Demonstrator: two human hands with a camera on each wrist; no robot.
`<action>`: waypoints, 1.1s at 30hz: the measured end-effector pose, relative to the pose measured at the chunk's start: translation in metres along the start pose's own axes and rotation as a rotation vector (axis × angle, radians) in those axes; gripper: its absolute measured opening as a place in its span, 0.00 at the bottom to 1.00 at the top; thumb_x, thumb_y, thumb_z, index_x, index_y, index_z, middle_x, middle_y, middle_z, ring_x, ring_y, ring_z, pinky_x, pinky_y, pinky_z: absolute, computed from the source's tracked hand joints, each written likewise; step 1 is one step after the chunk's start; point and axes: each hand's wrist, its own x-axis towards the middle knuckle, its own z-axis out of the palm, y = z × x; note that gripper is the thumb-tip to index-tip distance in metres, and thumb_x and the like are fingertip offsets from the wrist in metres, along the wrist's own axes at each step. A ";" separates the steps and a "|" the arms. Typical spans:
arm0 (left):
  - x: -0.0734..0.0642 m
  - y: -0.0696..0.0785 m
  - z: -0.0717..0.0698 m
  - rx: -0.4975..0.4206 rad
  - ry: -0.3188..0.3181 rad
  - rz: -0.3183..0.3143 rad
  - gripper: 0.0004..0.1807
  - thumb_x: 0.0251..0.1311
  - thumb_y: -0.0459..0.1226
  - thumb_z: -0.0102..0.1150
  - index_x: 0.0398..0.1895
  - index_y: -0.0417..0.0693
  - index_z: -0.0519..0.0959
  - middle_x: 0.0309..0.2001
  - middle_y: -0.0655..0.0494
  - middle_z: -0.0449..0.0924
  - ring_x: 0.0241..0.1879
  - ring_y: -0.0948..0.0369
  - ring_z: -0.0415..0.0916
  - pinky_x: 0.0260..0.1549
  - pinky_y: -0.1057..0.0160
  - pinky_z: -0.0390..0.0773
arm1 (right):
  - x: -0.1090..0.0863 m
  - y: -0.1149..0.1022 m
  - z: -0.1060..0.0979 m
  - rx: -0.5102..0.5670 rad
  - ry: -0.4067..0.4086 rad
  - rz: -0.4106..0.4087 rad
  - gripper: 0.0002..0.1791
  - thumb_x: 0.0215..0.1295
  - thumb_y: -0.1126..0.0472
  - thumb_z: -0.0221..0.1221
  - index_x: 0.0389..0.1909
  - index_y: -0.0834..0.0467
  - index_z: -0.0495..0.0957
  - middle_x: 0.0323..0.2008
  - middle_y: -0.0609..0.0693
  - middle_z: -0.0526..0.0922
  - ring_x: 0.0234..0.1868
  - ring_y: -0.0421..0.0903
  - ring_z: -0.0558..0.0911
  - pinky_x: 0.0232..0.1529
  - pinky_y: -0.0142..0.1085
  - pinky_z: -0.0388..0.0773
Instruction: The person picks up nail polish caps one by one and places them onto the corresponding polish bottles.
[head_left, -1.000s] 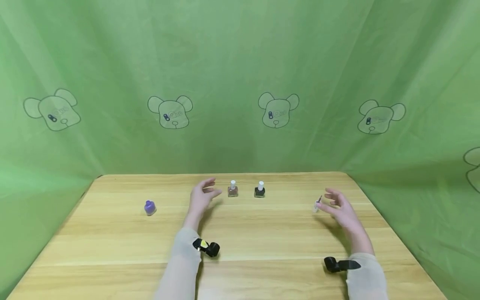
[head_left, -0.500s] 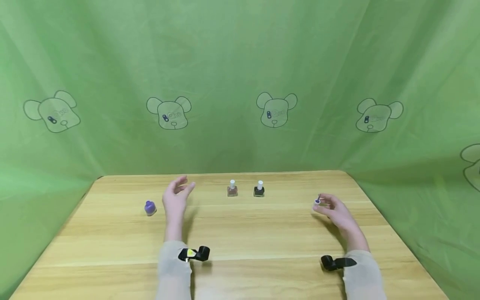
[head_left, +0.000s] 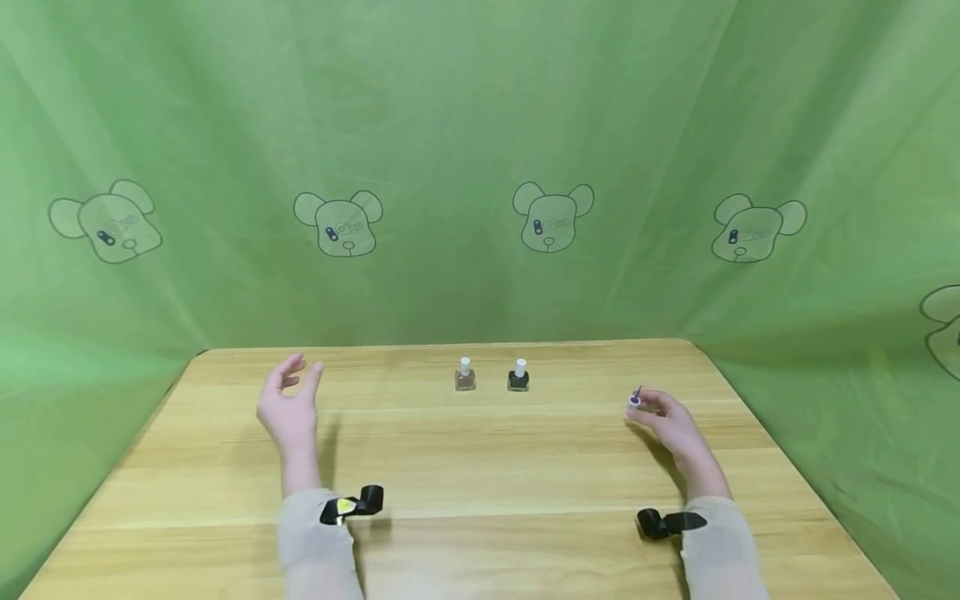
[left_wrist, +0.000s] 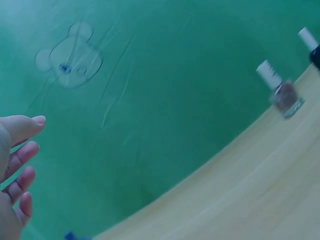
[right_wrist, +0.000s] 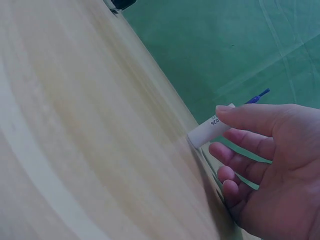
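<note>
My right hand [head_left: 675,425] pinches a white nail polish cap [right_wrist: 207,131] between thumb and fingers, above the right part of the table. The cap's brush [right_wrist: 258,96], coated purple, points upward. At the left of the table is my left hand [head_left: 288,412], its fingers loosely bent and nothing between them. It hides the purple nail polish bottle in the head view. A small blue-purple bit of that bottle [left_wrist: 75,236] shows at the bottom edge of the left wrist view, below the fingers.
Two capped nail polish bottles stand near the table's back edge: a brownish-pink bottle [head_left: 465,380] and a black bottle [head_left: 518,381] to its right. Behind the wooden table [head_left: 480,467] hangs a green curtain [head_left: 450,283] with bear-head drawings, also along both sides.
My left hand has moved left from beside the brownish-pink bottle to over the purple bottle. My right hand has shifted very little, still pinching the cap, whose brush now stands more upright.
</note>
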 end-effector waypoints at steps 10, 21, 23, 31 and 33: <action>0.009 -0.026 -0.032 0.154 -0.039 -0.175 0.32 0.52 0.42 0.72 0.62 0.49 0.74 0.63 0.48 0.73 0.61 0.51 0.62 0.63 0.48 0.61 | 0.002 0.004 0.003 0.004 0.025 0.009 0.34 0.69 0.54 0.58 0.68 0.69 0.60 0.60 0.67 0.71 0.51 0.41 0.71 0.65 0.47 0.66; 0.007 -0.042 -0.042 0.258 -0.254 -0.281 0.34 0.56 0.35 0.66 0.67 0.41 0.68 0.67 0.37 0.67 0.66 0.39 0.61 0.66 0.42 0.62 | 0.002 0.003 0.002 0.000 0.024 -0.001 0.33 0.69 0.56 0.57 0.68 0.70 0.60 0.59 0.68 0.71 0.50 0.42 0.71 0.66 0.53 0.63; 0.006 -0.045 -0.042 0.255 -0.273 -0.301 0.33 0.57 0.34 0.65 0.66 0.40 0.68 0.67 0.36 0.67 0.65 0.40 0.64 0.65 0.42 0.64 | 0.002 0.005 0.003 0.001 0.024 0.001 0.33 0.69 0.56 0.57 0.67 0.70 0.60 0.59 0.69 0.71 0.49 0.40 0.71 0.66 0.53 0.64; 0.005 -0.050 -0.041 0.316 -0.262 -0.281 0.27 0.59 0.35 0.65 0.62 0.38 0.72 0.59 0.34 0.75 0.56 0.43 0.74 0.60 0.46 0.68 | 0.003 0.005 0.004 -0.011 0.048 0.007 0.32 0.70 0.56 0.57 0.66 0.70 0.62 0.58 0.68 0.73 0.44 0.32 0.71 0.64 0.48 0.66; 0.005 -0.050 -0.041 0.335 -0.255 -0.281 0.26 0.59 0.36 0.65 0.61 0.38 0.73 0.58 0.34 0.76 0.55 0.43 0.74 0.59 0.46 0.68 | 0.003 0.004 0.005 -0.014 0.057 0.011 0.31 0.70 0.56 0.57 0.66 0.70 0.63 0.57 0.67 0.74 0.43 0.31 0.71 0.63 0.46 0.66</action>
